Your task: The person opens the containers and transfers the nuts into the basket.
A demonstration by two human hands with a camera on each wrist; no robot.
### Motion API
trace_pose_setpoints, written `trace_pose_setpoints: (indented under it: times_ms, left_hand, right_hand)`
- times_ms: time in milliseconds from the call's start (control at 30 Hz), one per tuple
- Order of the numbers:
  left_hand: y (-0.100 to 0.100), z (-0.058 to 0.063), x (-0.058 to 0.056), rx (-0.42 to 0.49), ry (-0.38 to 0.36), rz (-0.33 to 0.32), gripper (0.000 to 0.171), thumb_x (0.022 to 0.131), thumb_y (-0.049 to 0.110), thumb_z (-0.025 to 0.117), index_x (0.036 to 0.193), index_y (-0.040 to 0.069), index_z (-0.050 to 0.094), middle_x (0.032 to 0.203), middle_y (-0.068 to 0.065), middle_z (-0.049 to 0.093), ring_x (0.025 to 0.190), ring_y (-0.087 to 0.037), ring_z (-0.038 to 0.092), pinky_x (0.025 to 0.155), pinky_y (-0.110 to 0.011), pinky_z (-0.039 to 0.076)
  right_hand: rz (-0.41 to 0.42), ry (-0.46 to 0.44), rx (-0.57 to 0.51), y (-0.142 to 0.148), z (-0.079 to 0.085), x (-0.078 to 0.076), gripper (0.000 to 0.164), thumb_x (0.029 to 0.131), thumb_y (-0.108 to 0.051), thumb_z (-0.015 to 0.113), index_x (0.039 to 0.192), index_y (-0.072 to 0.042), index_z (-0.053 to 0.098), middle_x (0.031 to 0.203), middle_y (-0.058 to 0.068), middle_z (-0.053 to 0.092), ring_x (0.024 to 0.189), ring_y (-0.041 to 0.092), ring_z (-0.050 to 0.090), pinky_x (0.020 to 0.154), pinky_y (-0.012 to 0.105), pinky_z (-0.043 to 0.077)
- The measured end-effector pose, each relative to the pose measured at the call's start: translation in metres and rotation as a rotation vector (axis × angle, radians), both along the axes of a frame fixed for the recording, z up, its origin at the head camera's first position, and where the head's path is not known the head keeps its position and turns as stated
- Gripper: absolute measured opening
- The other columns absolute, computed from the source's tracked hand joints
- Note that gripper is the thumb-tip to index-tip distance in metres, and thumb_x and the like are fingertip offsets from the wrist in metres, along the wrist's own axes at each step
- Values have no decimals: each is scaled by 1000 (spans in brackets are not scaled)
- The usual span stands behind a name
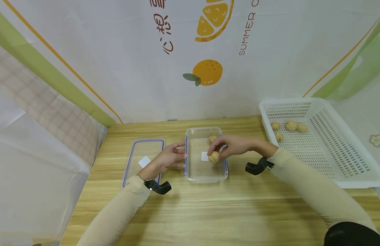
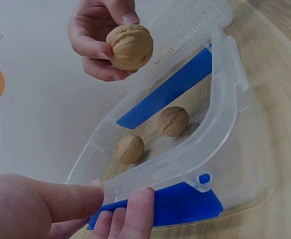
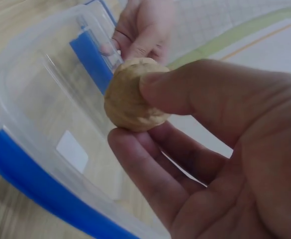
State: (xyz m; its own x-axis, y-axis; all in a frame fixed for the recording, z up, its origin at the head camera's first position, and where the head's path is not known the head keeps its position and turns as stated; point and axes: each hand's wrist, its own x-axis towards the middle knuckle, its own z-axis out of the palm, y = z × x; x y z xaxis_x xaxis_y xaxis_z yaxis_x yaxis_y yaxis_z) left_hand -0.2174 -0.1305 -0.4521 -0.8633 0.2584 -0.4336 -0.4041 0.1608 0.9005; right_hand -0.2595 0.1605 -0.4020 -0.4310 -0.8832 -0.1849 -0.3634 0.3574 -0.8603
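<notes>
A walnut [image 1: 214, 157] is pinched between the thumb and fingers of my right hand [image 1: 234, 145], above the right side of a clear plastic food container [image 1: 205, 179] with blue side clips. The left wrist view shows two more walnuts, one nearer [image 2: 130, 150] and one farther [image 2: 174, 121], inside the container. At the container's left side, my left hand [image 1: 169, 158] holds the wall, thumb on the rim and fingers against a blue clip [image 2: 185, 205]. A white label [image 3: 72, 152] shows at the container's bottom.
A clear lid [image 1: 146, 148] with a blue seal lies left of the container, partly under my left arm. At the right stands a white perforated basket [image 1: 328, 153] holding several walnuts [image 1: 290, 125]. A printed white cloth [image 1: 131, 85] hangs behind the wooden table [image 1: 208, 215].
</notes>
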Motion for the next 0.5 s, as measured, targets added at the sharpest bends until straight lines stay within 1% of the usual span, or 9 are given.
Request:
trace_pose_setpoints:
  times_ms: [233, 400, 500]
  left_hand:
    - [0, -1, 0, 8, -3, -4, 62, 100, -8, 57, 156, 4, 36, 128, -21, 50, 107, -27, 58, 80, -37, 66]
    - [-1, -1, 0, 13, -5, -5, 61, 100, -9, 56, 157, 4, 35, 129, -21, 49, 103, -24, 59, 79, -35, 66]
    - [-1, -1, 0, 15, -1, -9, 61, 100, -9, 55, 157, 4, 35, 128, -21, 49, 101, -23, 59, 78, -34, 66]
  right_hand:
    - [-46, -19, -48, 17, 5, -2, 32, 93, 4, 68, 125, 2, 68, 129, 13, 62, 114, 26, 58, 94, 32, 60]
    - [-91, -27, -79, 32, 11, -5, 33, 93, 4, 68, 126, 3, 67, 131, 20, 62, 118, 31, 57, 95, 33, 60]
    - [-126, -24, -80, 43, 14, -6, 34, 94, 2, 68, 128, 2, 66, 134, 20, 61, 119, 28, 57, 94, 32, 60]
